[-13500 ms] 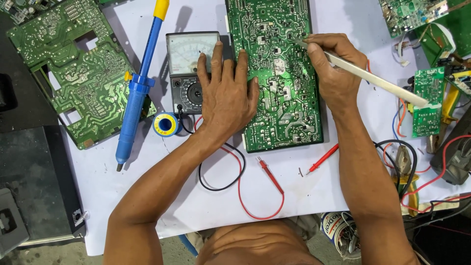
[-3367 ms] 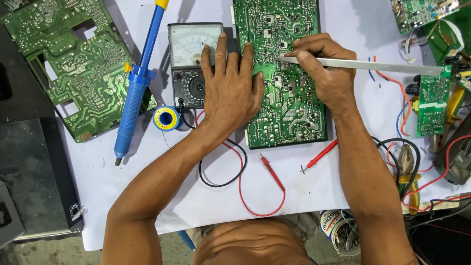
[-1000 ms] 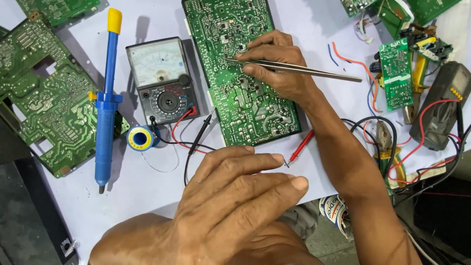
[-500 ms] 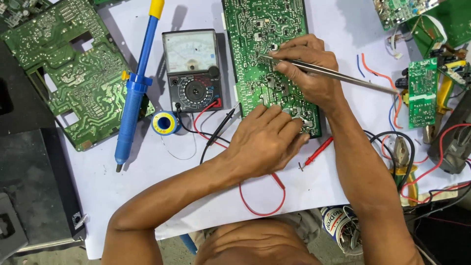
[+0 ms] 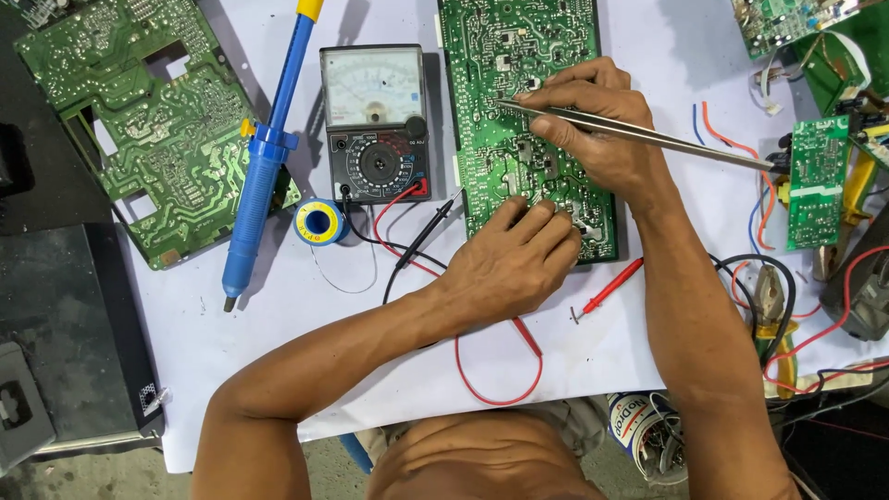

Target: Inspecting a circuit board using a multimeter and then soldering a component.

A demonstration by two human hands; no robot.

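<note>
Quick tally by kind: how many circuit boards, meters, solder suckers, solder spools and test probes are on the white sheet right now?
Green circuit boards: 4
Analog meters: 1
Blue solder suckers: 1
Solder spools: 1
Test probes: 2
Total: 9

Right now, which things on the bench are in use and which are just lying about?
In use:
- green circuit board, under both hands
- tweezers, in the right hand, tip on the board
- left hand, fingertips on the board's near edge

Lying about:
- analogue multimeter
- red probe
- blue desoldering pump
- solder reel
- second board at left
- small board at right
</note>
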